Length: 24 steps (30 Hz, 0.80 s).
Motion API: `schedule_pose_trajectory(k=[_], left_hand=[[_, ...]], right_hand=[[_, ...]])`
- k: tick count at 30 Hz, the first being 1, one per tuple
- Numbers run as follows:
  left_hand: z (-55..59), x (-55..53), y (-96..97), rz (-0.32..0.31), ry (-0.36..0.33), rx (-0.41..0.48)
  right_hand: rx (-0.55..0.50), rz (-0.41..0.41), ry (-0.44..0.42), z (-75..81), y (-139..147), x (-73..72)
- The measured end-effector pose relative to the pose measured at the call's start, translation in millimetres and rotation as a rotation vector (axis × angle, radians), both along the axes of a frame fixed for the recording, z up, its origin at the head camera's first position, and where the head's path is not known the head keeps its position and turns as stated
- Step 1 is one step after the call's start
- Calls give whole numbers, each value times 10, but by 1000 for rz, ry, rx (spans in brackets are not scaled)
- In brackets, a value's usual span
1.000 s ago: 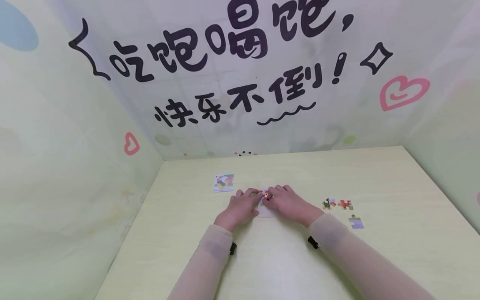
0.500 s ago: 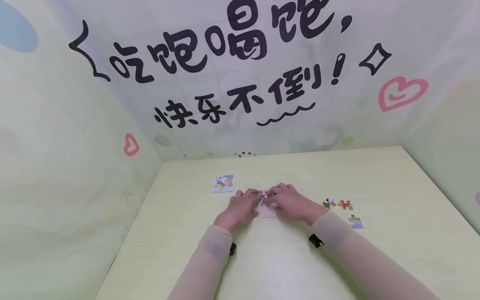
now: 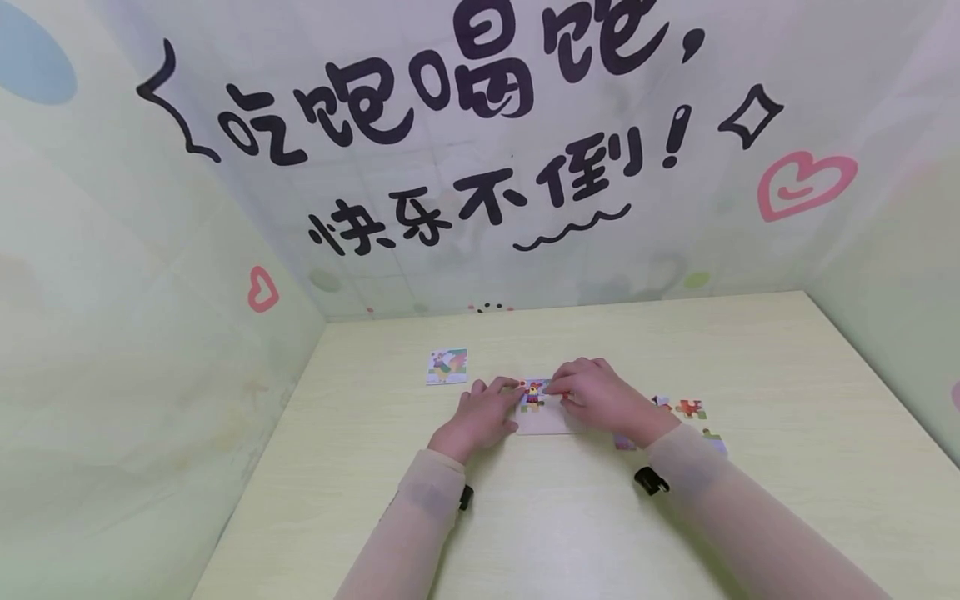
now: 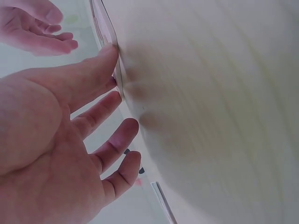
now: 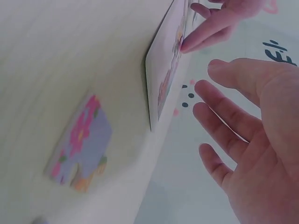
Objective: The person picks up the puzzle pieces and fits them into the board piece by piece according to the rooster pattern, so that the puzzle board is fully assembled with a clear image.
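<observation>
A pale puzzle board (image 3: 546, 423) lies between my hands, with joined puzzle pieces (image 3: 534, 395) showing a colourful figure at its upper left. My left hand (image 3: 482, 417) touches the board's left side, its thumb at the edge in the left wrist view. Loosely extended fingers of that hand reach onto the pieces in the right wrist view. My right hand (image 3: 606, 395) is over the board's right part; the right wrist view finds nothing between its fingers. A loose puzzle piece (image 5: 88, 140) with pink flowers lies beside the board, partly hidden by my right wrist in the head view.
A picture card (image 3: 447, 367) lies at the back left of the table (image 3: 360, 392). To the right of my right hand are more loose pieces, including a red one (image 3: 690, 408) and a purple-green one (image 3: 716, 442). Printed cloth walls stand behind and at both sides.
My right hand has shifted right from the board's upper left, uncovering the joined pieces and more of the board. My left hand has stayed in place. The pink-flowered piece has come into view.
</observation>
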<state>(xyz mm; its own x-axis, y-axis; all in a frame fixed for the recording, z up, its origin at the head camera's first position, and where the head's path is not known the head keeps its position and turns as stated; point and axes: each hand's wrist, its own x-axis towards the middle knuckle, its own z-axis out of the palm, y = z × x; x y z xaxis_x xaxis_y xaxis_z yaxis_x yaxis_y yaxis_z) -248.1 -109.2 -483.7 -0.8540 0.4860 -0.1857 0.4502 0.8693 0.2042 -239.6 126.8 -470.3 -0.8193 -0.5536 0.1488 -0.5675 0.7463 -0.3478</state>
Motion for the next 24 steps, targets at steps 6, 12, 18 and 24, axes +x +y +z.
schedule_pose_trajectory(k=[6, 12, 18, 24], left_hand=[[9, 10, 14, 12, -13, 2], [17, 20, 10, 4, -5, -4], [-17, 14, 14, -1, 0, -23], [-40, 0, 13, 5, -1, -21]], right_hand=[[-2, -39, 7, 20, 156, 35], [-11, -71, 4, 41, 319, 95], [-5, -99, 38, 9, 464, 142], [-16, -131, 57, -2, 597, 179]])
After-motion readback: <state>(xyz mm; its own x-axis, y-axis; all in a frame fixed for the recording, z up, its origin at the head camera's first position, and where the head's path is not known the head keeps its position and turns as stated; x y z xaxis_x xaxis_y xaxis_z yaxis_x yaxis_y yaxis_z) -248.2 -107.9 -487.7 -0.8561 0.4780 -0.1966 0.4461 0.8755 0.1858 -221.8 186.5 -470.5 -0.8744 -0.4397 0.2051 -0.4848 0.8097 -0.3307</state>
